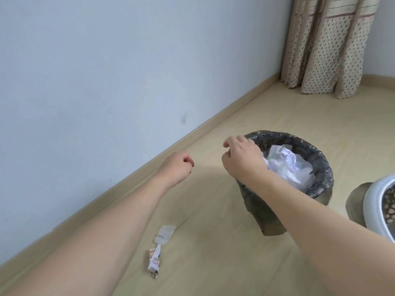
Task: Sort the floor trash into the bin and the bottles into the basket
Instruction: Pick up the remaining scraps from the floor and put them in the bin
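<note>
Nearest, a flattened white printed wrapper (158, 251) lies on the pale wooden floor (213, 263) beside the left forearm. At the right edge, the white rim of a woven basket (376, 208) shows only partly. Farther on, the left hand (177, 167) hangs loosely curled, holding nothing. The right hand (241, 159), fingers bent and empty, hovers over the near rim of the round bin lined with a black plastic bag (320, 167), where crumpled white paper (286, 165) sits. A dotted beige curtain (327, 45) hangs in the corner.

Crumpled paper (286, 165) lies in the bin (320, 163), a wrapper (159, 248) on the floor (213, 263) to its left, the basket (376, 208) to its right.
</note>
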Demonstrator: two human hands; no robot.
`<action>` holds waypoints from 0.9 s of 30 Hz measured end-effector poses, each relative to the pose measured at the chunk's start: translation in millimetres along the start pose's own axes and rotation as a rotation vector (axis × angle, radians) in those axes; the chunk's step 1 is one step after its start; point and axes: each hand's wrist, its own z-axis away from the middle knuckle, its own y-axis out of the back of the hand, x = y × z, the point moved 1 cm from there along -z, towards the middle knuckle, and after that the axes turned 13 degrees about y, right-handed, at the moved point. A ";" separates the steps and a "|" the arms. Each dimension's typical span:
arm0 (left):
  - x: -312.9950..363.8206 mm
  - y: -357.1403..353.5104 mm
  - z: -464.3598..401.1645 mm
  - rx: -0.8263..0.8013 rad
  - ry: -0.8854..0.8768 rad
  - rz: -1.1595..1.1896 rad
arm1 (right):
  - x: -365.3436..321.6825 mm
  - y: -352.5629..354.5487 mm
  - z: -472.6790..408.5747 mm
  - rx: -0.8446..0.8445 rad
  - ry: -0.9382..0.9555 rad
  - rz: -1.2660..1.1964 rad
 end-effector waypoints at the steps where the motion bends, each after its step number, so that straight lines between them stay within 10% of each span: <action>1: -26.0 6.8 -2.8 -0.010 0.045 0.001 | -18.0 -18.0 0.5 -0.059 0.045 -0.037; 10: -244.6 -7.4 -9.6 -0.275 0.378 -0.081 | -146.3 -199.1 91.5 -0.838 -0.066 -0.328; 16: -307.8 -44.5 -12.5 -0.439 0.532 0.065 | -174.2 -259.5 125.4 -0.898 -0.271 -0.412; 27: -316.1 -72.1 -29.4 -0.453 0.612 0.200 | -157.2 -289.1 131.1 -0.927 -0.078 -0.276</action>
